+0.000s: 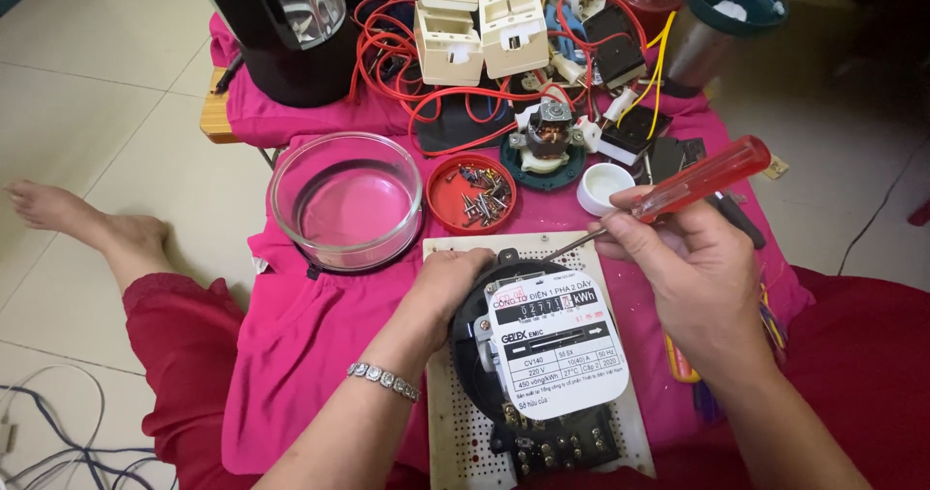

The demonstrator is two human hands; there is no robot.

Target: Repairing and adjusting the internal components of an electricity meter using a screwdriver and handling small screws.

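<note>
Meter (557,345) on perforated board (455,432) — bowl (346,199) behind-left, screw lid (472,193) behind, motor (547,141) farther back.

We have a single view, from a camera worn on the head, and we look steeply down and slightly forward over our own forearms onto a low surface (320,335) draped in pink cloth. We sit close: our left hand (448,279) and right hand (693,262) fill the lower middle, and the far edge of the surface reaches the top border. Tiled floor (107,93) shows to both sides.
</note>
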